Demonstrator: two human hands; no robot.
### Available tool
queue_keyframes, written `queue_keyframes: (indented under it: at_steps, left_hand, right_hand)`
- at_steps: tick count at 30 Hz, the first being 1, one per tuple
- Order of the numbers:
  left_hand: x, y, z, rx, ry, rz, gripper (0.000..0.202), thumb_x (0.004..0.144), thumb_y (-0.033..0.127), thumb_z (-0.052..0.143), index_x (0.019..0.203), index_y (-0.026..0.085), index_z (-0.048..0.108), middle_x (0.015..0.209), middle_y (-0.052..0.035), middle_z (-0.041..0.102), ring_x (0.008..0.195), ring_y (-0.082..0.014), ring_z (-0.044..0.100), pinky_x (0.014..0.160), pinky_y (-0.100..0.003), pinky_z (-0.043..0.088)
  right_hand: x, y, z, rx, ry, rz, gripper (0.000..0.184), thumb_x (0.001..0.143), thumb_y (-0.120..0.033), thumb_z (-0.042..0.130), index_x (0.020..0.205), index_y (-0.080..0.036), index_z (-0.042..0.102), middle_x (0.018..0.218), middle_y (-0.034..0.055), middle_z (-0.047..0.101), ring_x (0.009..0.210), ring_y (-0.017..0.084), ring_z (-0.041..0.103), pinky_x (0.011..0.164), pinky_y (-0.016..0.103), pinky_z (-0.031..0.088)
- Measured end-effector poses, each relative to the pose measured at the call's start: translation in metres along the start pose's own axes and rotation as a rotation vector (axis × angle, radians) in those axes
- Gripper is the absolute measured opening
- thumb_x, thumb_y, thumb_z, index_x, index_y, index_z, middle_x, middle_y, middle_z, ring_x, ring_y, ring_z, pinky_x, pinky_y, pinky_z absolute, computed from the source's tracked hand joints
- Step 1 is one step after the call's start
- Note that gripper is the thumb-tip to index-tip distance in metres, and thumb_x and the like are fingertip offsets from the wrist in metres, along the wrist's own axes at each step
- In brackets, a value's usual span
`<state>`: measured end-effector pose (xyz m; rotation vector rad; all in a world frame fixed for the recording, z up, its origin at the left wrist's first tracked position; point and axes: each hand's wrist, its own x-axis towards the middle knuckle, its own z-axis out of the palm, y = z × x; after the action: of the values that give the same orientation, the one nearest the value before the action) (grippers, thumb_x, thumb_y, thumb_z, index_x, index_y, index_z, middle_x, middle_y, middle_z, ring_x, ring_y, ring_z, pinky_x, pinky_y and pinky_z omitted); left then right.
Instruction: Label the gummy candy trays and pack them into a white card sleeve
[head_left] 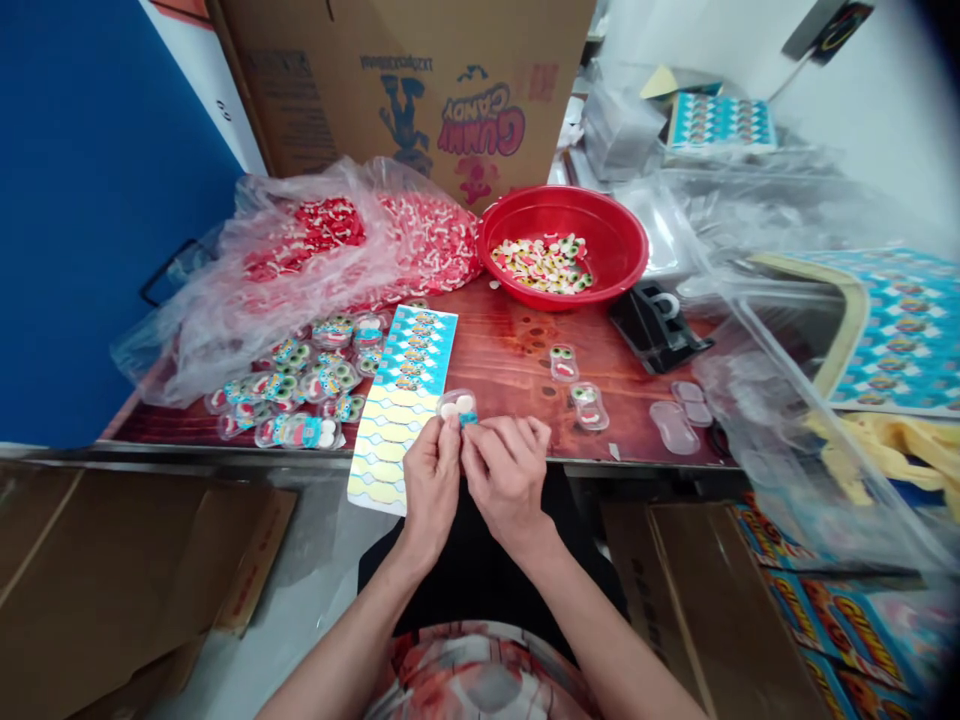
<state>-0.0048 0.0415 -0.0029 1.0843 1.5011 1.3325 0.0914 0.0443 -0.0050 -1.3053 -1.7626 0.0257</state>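
Observation:
Between both hands, near the table's front edge, is a small clear plastic candy case (456, 404) with white pieces inside and a bit of blue label on it. My left hand (433, 470) pinches its left side. The fingers of my right hand (511, 465) are curled at its right side, against the blue label. Just left of the hands lies a sheet of blue stickers (415, 350), its lower rows bare yellow backing. Two filled cases, one nearer (589, 407) and one farther (563, 363), rest on the table to the right.
A pile of labelled cases (300, 385) lies left, before a plastic bag of red-and-white gummies (352, 240). Behind stand a red bowl (637, 245) of eye candies, a black tape dispenser (656, 325) and a large carton (322, 110). Empty case shells (673, 427) lie right.

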Motion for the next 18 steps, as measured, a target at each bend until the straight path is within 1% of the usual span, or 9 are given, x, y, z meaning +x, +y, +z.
queue_keyframes:
  at_steps: [2, 5, 8, 10, 12, 14, 15, 17, 18]
  left_hand:
    - [0.001, 0.0, -0.002, -0.073, -0.026, -0.048, 0.037, 0.094, 0.046, 0.057, 0.07, 0.019, 0.047, 0.07, 0.0045, 0.043, 0.066, -0.0098, 0.038, 0.061, -0.02, 0.039]
    - [0.003, -0.005, -0.005, -0.228, -0.069, -0.128, 0.036, 0.093, 0.05, 0.06, 0.075, 0.019, 0.052, 0.073, 0.0032, 0.048, 0.068, -0.0103, 0.042, 0.065, -0.021, 0.04]
    - [0.004, -0.012, -0.009, -0.398, -0.099, -0.219, 0.032, 0.089, 0.048, 0.066, 0.081, 0.019, 0.056, 0.074, 0.0029, 0.052, 0.067, -0.0099, 0.046, 0.065, -0.021, 0.042]
    - [0.006, -0.014, -0.016, -0.43, -0.093, -0.269, 0.031, 0.086, 0.046, 0.069, 0.081, 0.019, 0.055, 0.071, 0.0039, 0.051, 0.062, -0.0092, 0.046, 0.061, -0.021, 0.041]
    - [0.015, -0.012, -0.029, -0.333, -0.045, -0.246, 0.031, 0.086, 0.047, 0.068, 0.081, 0.019, 0.056, 0.068, 0.004, 0.053, 0.058, -0.0096, 0.048, 0.058, -0.021, 0.04]
    - [0.035, -0.005, -0.05, -0.123, 0.073, -0.124, 0.029, 0.089, 0.049, 0.062, 0.087, 0.02, 0.06, 0.069, 0.0028, 0.058, 0.058, -0.0117, 0.053, 0.058, -0.023, 0.041]
    - [0.05, 0.0, -0.064, 0.004, 0.155, -0.042, 0.029, 0.092, 0.049, 0.057, 0.094, 0.021, 0.062, 0.07, 0.0021, 0.06, 0.059, -0.0133, 0.055, 0.059, -0.024, 0.042]
    - [0.087, 0.008, -0.093, 0.334, 0.377, 0.184, 0.027, 0.096, 0.044, 0.052, 0.095, 0.02, 0.064, 0.075, -0.0009, 0.064, 0.07, -0.0164, 0.059, 0.068, -0.027, 0.044]
    - [0.108, 0.01, -0.107, 0.532, 0.453, 0.25, 0.026, 0.096, 0.04, 0.051, 0.092, 0.019, 0.065, 0.076, -0.0032, 0.064, 0.076, -0.0195, 0.061, 0.075, -0.03, 0.045]
  right_hand:
    - [-0.002, -0.004, 0.003, -0.135, -0.072, -0.051, 0.027, 0.1, -0.019, 0.05, 0.081, -0.021, 0.068, 0.075, 0.0039, 0.068, 0.072, 0.018, 0.055, 0.084, 0.04, 0.035]
    - [-0.004, -0.012, 0.004, -0.19, -0.197, -0.05, 0.026, 0.101, -0.017, 0.047, 0.095, -0.021, 0.072, 0.082, 0.0074, 0.068, 0.077, 0.021, 0.054, 0.088, 0.043, 0.033]
    - [-0.004, -0.018, 0.001, -0.115, -0.254, -0.005, 0.027, 0.099, -0.017, 0.048, 0.11, -0.02, 0.073, 0.092, 0.011, 0.066, 0.083, 0.024, 0.054, 0.088, 0.046, 0.034]
    - [-0.002, -0.016, -0.002, 0.033, -0.294, 0.043, 0.025, 0.098, -0.021, 0.052, 0.111, -0.022, 0.074, 0.095, 0.0106, 0.064, 0.086, 0.024, 0.055, 0.084, 0.044, 0.038]
    - [-0.001, -0.008, -0.002, 0.279, -0.369, 0.129, 0.021, 0.098, -0.026, 0.055, 0.103, -0.024, 0.076, 0.096, 0.0083, 0.062, 0.088, 0.023, 0.058, 0.082, 0.041, 0.042]
    - [-0.002, 0.003, 0.001, 0.494, -0.416, 0.269, 0.021, 0.098, -0.03, 0.056, 0.09, -0.024, 0.074, 0.094, 0.0064, 0.063, 0.088, 0.021, 0.061, 0.081, 0.037, 0.046]
    - [-0.003, 0.008, 0.004, 0.549, -0.421, 0.347, 0.022, 0.098, -0.032, 0.056, 0.088, -0.023, 0.073, 0.093, 0.006, 0.064, 0.087, 0.021, 0.062, 0.081, 0.037, 0.047]
    - [-0.007, 0.016, 0.013, 0.535, -0.429, 0.482, 0.019, 0.096, -0.034, 0.057, 0.096, -0.021, 0.071, 0.093, 0.0062, 0.068, 0.084, 0.021, 0.064, 0.08, 0.037, 0.049]
    - [-0.009, 0.018, 0.018, 0.491, -0.446, 0.524, 0.021, 0.095, -0.034, 0.058, 0.105, -0.021, 0.07, 0.096, 0.0067, 0.07, 0.082, 0.022, 0.064, 0.08, 0.038, 0.05]
